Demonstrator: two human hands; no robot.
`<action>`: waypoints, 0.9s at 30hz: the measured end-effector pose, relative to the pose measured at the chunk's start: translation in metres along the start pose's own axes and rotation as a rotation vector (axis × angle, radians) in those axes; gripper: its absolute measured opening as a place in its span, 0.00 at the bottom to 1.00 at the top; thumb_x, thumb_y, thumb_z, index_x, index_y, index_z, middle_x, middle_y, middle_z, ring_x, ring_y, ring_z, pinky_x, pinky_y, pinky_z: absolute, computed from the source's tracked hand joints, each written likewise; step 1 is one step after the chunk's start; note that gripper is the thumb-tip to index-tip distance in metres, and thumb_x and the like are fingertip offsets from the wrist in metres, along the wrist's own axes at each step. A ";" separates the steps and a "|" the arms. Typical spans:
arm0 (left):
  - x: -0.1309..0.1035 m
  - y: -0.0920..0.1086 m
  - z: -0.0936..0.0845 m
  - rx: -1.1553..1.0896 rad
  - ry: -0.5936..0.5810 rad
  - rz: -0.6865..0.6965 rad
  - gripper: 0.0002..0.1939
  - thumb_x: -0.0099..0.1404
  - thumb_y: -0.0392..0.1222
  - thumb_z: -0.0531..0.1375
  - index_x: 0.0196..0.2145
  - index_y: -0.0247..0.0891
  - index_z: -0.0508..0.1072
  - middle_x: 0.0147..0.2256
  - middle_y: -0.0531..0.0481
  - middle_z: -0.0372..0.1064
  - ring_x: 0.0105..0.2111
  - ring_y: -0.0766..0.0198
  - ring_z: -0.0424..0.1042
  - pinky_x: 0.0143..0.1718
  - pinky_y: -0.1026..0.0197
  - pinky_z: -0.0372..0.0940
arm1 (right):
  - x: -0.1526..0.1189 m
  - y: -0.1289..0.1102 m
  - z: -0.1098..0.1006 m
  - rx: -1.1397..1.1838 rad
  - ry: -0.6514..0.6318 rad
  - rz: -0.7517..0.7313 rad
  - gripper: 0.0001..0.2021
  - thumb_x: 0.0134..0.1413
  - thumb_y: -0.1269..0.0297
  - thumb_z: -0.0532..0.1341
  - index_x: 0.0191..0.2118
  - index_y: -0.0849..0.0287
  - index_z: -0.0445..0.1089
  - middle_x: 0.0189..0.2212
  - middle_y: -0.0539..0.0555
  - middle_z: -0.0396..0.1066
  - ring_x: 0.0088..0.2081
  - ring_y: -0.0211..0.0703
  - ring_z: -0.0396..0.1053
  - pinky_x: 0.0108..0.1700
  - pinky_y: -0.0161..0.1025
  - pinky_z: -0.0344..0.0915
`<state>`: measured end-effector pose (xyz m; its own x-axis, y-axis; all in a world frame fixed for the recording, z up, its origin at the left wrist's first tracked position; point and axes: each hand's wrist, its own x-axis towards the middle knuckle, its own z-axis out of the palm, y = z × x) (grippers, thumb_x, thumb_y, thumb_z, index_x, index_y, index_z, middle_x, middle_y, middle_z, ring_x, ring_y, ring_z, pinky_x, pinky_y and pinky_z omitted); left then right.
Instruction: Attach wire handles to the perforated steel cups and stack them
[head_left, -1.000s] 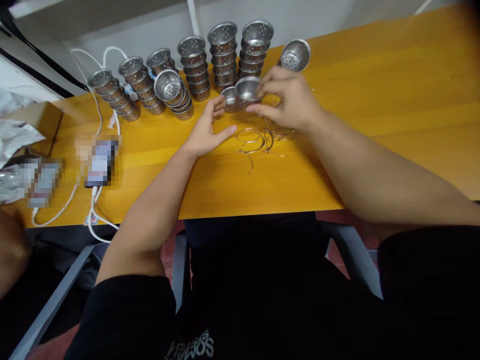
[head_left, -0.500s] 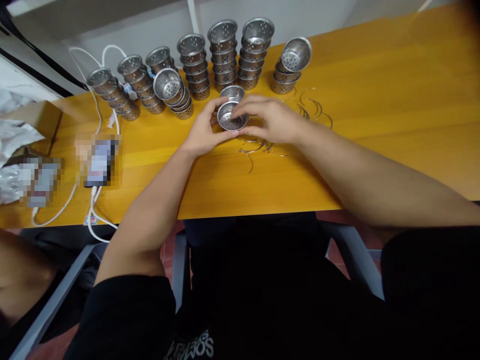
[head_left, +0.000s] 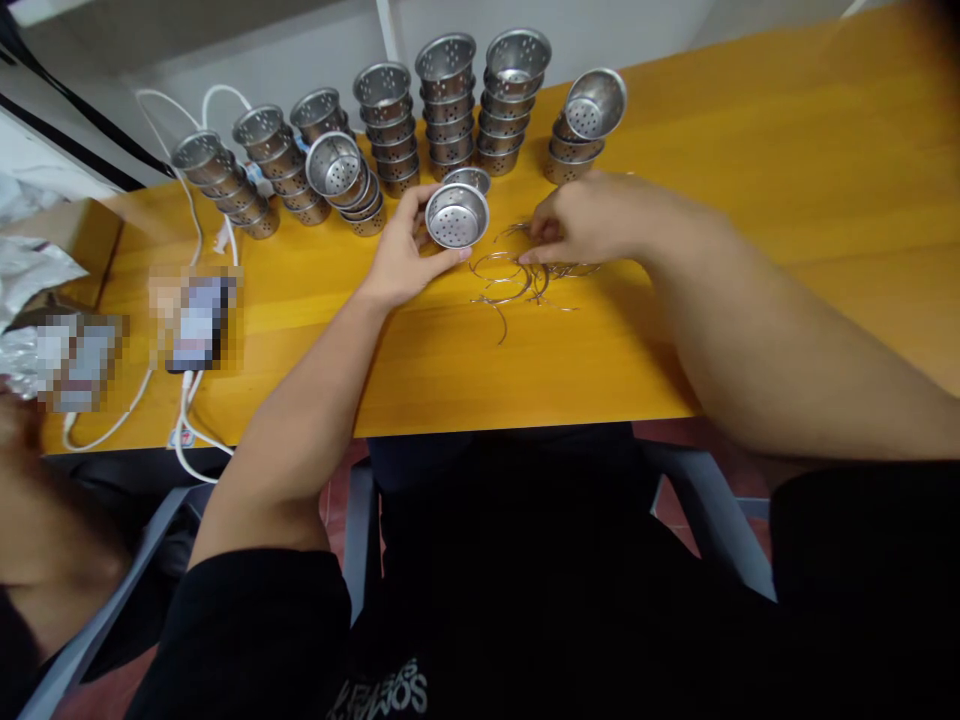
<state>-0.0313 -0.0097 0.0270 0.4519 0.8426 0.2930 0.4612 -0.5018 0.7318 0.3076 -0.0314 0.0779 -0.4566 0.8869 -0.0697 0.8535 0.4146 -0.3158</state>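
My left hand [head_left: 411, 250] grips a perforated metal strainer cup [head_left: 457, 218] from its left side, thumb low near the rim. The cup is tilted so that its dotted bottom faces me. Just behind it another strainer cup [head_left: 468, 180] shows only its upper rim. On the right, my right hand [head_left: 559, 225] hovers low over loose curved wires [head_left: 510, 285], its fingers curled and its thumb apart from them. Nothing is seen held in it. Part of the wire heap is hidden beneath that hand.
Several stacks of strainer cups [head_left: 450, 105] line the back of the table, with a shorter stack [head_left: 574, 160] at right. A phone [head_left: 199, 325] with white cables lies at left, near a second device [head_left: 82, 365] and a cardboard box [head_left: 90, 245]. Another person's arm [head_left: 52, 500] is at far left.
My right hand has left the inside of the cup and moved right, over the wires. My left hand still grips the cup, which has tilted further towards me.
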 end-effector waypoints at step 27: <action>0.002 -0.024 0.011 -0.360 0.028 -0.076 0.55 0.71 0.77 0.81 0.83 0.57 0.66 0.73 0.36 0.82 0.72 0.33 0.86 0.66 0.28 0.90 | -0.011 -0.015 -0.010 0.001 -0.244 -0.065 0.16 0.73 0.75 0.80 0.59 0.51 0.87 0.42 0.50 0.88 0.38 0.51 0.82 0.46 0.49 0.73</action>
<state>-0.0331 0.0014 0.0033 0.4035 0.8823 0.2424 0.1919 -0.3406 0.9204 0.3029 -0.0455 0.0930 -0.5580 0.7827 -0.2757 0.8200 0.4691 -0.3280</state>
